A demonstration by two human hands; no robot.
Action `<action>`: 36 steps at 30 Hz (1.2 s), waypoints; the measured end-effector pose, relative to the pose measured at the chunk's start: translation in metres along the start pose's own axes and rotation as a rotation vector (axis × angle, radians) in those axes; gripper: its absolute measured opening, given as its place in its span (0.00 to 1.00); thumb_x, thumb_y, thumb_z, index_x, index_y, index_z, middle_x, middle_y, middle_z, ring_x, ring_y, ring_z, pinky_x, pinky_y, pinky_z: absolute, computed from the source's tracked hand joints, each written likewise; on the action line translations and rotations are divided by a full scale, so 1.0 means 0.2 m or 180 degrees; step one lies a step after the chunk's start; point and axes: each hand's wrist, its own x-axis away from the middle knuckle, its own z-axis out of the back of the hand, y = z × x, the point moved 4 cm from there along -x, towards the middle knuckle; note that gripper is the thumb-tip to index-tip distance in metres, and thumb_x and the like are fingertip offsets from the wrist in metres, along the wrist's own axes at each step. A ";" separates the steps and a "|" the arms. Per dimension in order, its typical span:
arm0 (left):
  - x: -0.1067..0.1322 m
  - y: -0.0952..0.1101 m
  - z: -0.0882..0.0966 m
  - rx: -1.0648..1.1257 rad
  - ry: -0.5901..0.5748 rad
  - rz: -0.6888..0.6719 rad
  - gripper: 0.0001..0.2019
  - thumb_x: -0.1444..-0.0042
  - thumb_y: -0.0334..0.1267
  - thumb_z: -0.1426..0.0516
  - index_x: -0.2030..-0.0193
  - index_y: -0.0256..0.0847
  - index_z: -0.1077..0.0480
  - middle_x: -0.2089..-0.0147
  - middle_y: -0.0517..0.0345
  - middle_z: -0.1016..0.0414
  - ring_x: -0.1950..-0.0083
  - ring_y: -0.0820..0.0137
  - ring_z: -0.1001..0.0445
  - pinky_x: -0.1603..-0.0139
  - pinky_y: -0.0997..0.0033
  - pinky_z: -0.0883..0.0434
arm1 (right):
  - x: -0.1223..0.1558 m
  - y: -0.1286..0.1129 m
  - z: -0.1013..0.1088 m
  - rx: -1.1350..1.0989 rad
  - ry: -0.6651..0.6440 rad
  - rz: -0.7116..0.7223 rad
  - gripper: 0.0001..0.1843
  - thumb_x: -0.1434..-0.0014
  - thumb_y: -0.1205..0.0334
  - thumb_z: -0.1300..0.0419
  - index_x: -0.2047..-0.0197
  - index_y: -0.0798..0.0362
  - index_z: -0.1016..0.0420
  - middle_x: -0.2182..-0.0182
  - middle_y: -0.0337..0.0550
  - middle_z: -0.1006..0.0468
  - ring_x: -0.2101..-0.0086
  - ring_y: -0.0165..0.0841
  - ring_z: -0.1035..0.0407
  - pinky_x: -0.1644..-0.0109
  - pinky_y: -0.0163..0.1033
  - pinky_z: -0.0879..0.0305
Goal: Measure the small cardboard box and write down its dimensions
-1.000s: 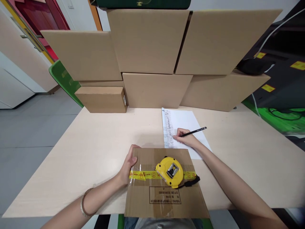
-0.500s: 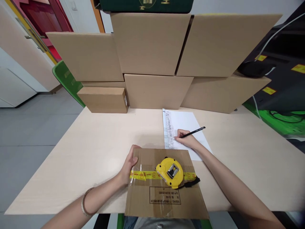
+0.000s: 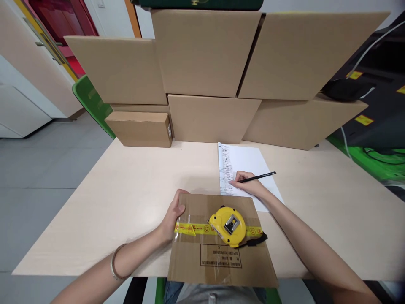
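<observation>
My left hand is closed around the upper left edge of a taped cardboard box, its thumb on top and the other fingers mostly hidden behind. On the box lies a yellow tape measure with a black wrist strap, over a strip of yellow printed tape. In my right hand is a black pen, pinched in a writing grip and slanting up to the right. That hand rests on a white paper sheet with dense small writing down its left side. The pen's tip is hidden by my fingers.
Large cardboard boxes are stacked along the table's back edge. A smaller box stands at the back left of the pale table. Behind are a green chair and, at right, dark equipment with cables.
The camera view has shifted slightly. My right hand and the pen have moved a little over the written column, and the pen lies flatter. My left hand still holds the box.
</observation>
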 end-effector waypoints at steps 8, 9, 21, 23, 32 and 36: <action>0.00 0.01 -0.01 -0.0040 0.0222 -0.0133 0.20 0.48 0.54 0.36 0.59 0.42 0.33 0.65 0.59 0.28 0.66 0.66 0.29 0.67 0.70 0.31 | 0.05 -0.05 0.08 0.0704 0.0184 -0.0706 0.18 0.32 0.53 0.39 0.46 0.55 0.26 0.51 0.46 0.22 0.56 0.38 0.24 0.54 0.48 0.24; -0.01 0.02 -0.02 0.0019 0.0241 -0.0115 0.21 0.49 0.54 0.35 0.59 0.42 0.33 0.66 0.60 0.28 0.67 0.66 0.29 0.68 0.70 0.30 | 0.07 -0.06 0.09 0.0851 0.0214 -0.0805 0.18 0.32 0.52 0.40 0.46 0.55 0.26 0.51 0.46 0.22 0.56 0.38 0.24 0.53 0.48 0.25; -0.05 0.07 0.06 -0.0793 0.0297 -0.0793 0.24 0.43 0.52 0.37 0.43 0.49 0.32 0.47 0.55 0.27 0.46 0.59 0.28 0.47 0.62 0.31 | 0.29 -0.35 0.27 0.1431 0.0932 -0.0636 0.28 0.28 0.43 0.57 0.60 0.53 0.25 0.64 0.52 0.20 0.61 0.44 0.25 0.55 0.48 0.32; -0.03 0.09 0.08 -0.1198 0.0270 -0.1065 0.21 0.40 0.49 0.38 0.42 0.50 0.30 0.40 0.52 0.30 0.36 0.56 0.35 0.36 0.57 0.38 | 0.43 -0.49 0.26 0.1270 0.0966 -0.0170 0.29 0.28 0.42 0.62 0.56 0.51 0.25 0.56 0.50 0.20 0.55 0.42 0.26 0.50 0.45 0.33; 0.00 0.09 0.05 -0.0998 0.0057 -0.0830 0.21 0.32 0.56 0.51 0.54 0.47 0.22 0.39 0.50 0.28 0.24 0.52 0.49 0.26 0.49 0.51 | 0.76 -0.81 -0.06 0.0992 0.0333 0.0985 0.31 0.47 0.45 0.31 0.46 0.54 0.30 0.46 0.58 0.23 0.46 0.54 0.29 0.45 0.62 0.31; 0.01 0.08 0.01 -0.0530 0.0134 -0.0760 0.23 0.34 0.59 0.50 0.56 0.46 0.22 0.41 0.51 0.25 0.23 0.53 0.51 0.24 0.52 0.55 | 0.71 -0.80 -0.08 0.0045 -0.0004 0.0957 0.26 0.40 0.51 0.34 0.43 0.45 0.39 0.48 0.48 0.24 0.51 0.43 0.25 0.49 0.51 0.25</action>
